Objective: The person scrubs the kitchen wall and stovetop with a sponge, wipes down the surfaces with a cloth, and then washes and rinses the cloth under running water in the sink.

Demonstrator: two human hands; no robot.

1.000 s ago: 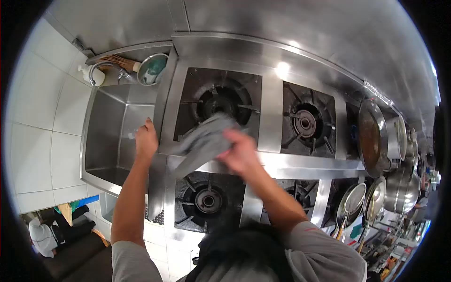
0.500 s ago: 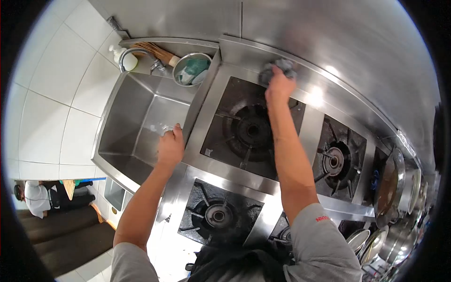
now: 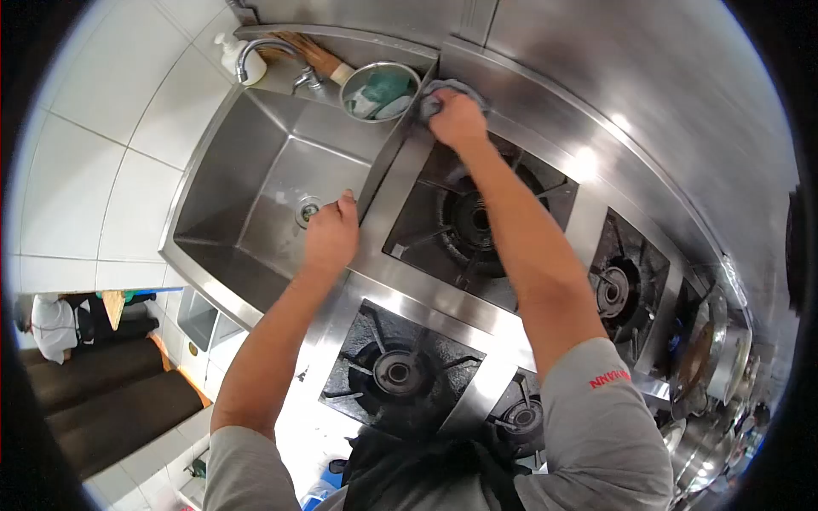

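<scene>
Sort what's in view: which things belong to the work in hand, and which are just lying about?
In use: grey cloth, right hand holding it, stove top.

Lying about: white pump bottle, bristle brush, steel bowl with green contents, pan at far right.

Red lettering [image 3: 609, 380] on grey right sleeve [image 3: 596, 426], upside down, ending "NN", rest unclear

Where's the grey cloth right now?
In the head view, the grey cloth is under the right hand, at the stove's back-left corner beside the metal bowl.
</scene>
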